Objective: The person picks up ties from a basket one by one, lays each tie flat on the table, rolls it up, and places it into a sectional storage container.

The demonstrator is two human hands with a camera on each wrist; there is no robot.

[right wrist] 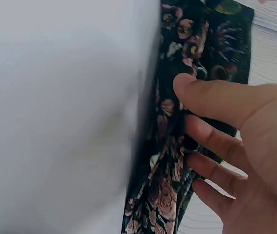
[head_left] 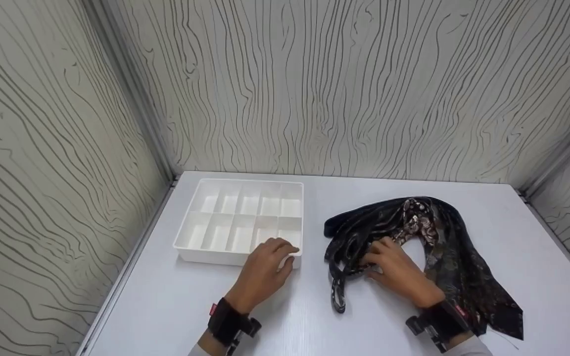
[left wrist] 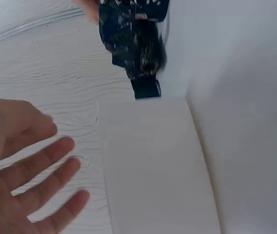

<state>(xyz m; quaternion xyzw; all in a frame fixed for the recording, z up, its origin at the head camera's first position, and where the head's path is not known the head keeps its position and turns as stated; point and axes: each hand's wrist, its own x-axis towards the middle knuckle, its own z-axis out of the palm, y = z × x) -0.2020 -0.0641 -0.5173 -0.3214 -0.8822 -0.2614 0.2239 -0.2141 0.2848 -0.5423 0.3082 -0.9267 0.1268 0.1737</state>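
My left hand [head_left: 265, 267] hovers at the front right corner of a white compartment box [head_left: 206, 256], its fingers loosely bent and holding nothing. In the left wrist view the fingers [left wrist: 55, 180] are spread beside the box's smooth wall [left wrist: 158, 165]. A heap of dark, flower-patterned neckties [head_left: 455, 247] lies to the right, bent into an arch with the wide pointed ends toward the front right. Over the left part of this heap is my right hand [head_left: 396, 272]. In the right wrist view its thumb and fingertips [right wrist: 199, 126] touch the floral fabric [right wrist: 165, 195], the thumb apart from the fingers.
The box has two rows of several compartments each, open at the top. Both things rest on a white table [head_left: 309, 316]. Behind it rises a wall [head_left: 314, 99] with a wood-grain line pattern, and another stands at the left.
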